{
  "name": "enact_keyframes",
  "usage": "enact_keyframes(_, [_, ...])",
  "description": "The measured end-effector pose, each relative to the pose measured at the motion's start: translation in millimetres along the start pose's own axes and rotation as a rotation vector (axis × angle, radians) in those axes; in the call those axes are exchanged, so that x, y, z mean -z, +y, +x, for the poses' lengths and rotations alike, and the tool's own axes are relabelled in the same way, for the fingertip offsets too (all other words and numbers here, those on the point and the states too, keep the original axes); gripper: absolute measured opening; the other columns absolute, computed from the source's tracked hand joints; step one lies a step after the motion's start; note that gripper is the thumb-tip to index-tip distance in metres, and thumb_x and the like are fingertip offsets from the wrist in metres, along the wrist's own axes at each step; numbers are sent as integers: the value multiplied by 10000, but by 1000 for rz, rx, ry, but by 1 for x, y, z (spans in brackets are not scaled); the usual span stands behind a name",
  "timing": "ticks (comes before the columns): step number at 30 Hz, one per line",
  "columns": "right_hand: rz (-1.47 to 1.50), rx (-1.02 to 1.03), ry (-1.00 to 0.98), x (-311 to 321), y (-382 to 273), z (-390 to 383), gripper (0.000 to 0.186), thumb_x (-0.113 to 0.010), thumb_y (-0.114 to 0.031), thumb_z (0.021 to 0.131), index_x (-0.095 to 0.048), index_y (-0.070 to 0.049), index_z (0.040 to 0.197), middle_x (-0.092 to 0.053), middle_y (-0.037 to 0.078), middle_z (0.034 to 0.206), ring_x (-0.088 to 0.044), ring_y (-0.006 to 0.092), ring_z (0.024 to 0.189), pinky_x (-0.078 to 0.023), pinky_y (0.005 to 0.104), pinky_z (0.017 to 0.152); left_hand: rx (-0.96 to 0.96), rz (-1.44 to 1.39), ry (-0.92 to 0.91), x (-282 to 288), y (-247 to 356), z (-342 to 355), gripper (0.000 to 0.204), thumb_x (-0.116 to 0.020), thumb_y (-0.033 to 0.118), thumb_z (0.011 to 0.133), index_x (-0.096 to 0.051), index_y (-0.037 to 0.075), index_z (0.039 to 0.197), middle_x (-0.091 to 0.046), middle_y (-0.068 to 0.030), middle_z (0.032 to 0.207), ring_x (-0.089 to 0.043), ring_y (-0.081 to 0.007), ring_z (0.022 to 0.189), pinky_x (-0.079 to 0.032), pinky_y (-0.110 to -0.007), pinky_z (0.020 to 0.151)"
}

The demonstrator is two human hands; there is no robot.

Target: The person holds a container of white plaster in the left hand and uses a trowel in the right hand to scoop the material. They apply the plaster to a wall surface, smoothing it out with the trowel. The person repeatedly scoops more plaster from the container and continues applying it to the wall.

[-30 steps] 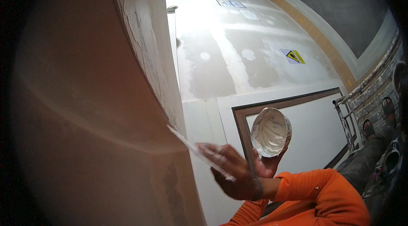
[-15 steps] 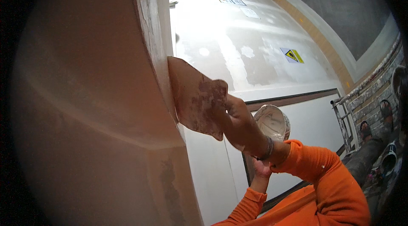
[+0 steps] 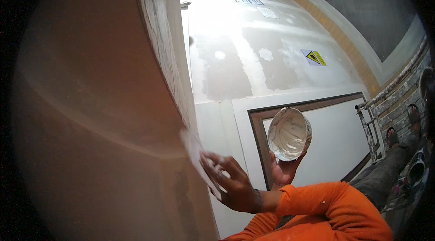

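My right hand [image 3: 231, 182], with a band at the wrist, is closed around a broad, flat putty scraper [image 3: 199, 159]. The scraper appears nearly edge-on and blurred, against the lower end of a pale-coated wall edge [image 3: 161, 37]. My left hand [image 3: 283, 173] supports a round mixing bowl [image 3: 289, 134] from beneath, thumb at its left side. Whitish paste coats the inside of the bowl, which faces me. My right forearm crosses in front of the left one; both sleeves are orange.
A brown board surface [image 3: 99, 105] fills the left. Beyond stands a patched wall [image 3: 235, 60] with a yellow warning sign [image 3: 313, 57] and a dark-framed white panel [image 3: 331, 127]. At right, a splattered metal frame [image 3: 371, 127] and planks [image 3: 398, 91] lie by my feet.
The scraper and my right hand have moved down along the wall edge, and the blade has turned edge-on. My left hand and the bowl now show more fully.
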State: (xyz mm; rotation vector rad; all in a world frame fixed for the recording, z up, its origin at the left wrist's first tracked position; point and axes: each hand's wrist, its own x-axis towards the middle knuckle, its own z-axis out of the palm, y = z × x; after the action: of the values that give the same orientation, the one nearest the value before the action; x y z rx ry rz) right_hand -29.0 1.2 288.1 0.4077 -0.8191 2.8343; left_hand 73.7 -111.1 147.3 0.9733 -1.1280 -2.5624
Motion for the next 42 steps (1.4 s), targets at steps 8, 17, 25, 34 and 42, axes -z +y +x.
enact_keyframes(8, [-17, -408, -11, 51, 30, 22, 257, -570, -89, 921, -582, 42, 1142, -626, 258, 1044, -646, 351, 922, -518, 409, 760, -94, 153, 96, -12, 0, 6, 722, -507, 511, 939, -303, 46, 1452, -352, -191, 1480, -358, -356, 1358, -252, -512, 1155])
enact_keyframes(17, [114, 12, 148, 41, 8, 79, 509, -549, 74, 844, -548, -96, 1324, -612, 136, 1252, -608, 296, 1040, -504, 400, 915, 46, -98, -62, 21, 2, -14, 673, -512, 464, 948, -305, 51, 1438, -369, -186, 1451, -377, -327, 1347, -308, -471, 1132])
enact_keyframes(25, [-21, 144, 163, 65, 24, 54, 447, -548, 47, 869, -571, -66, 1301, -588, 177, 1277, -593, 313, 1108, -503, 430, 921, 71, -285, -183, 34, 9, -15, 707, -557, 481, 922, -353, 23, 1420, -385, -194, 1454, -382, -350, 1339, -283, -492, 1142])
enact_keyframes(34, [39, 294, 225, 7, 33, 83, 515, -644, -15, 839, -550, -119, 1335, -502, 135, 1389, -521, 310, 1214, -470, 419, 993, 9, -146, -13, 15, -2, 2, 646, -504, 487, 947, -389, 43, 1401, -468, -175, 1377, -441, -333, 1280, -332, -496, 1100])
enact_keyframes(42, [136, 166, 237, 85, 49, 113, 332, -499, -60, 959, -588, -86, 1278, -592, 142, 1289, -583, 290, 1165, -486, 405, 994, -9, -173, 80, 13, -2, -4, 702, -418, 558, 959, -291, 84, 1460, -418, -174, 1419, -405, -376, 1309, -321, -531, 1112])
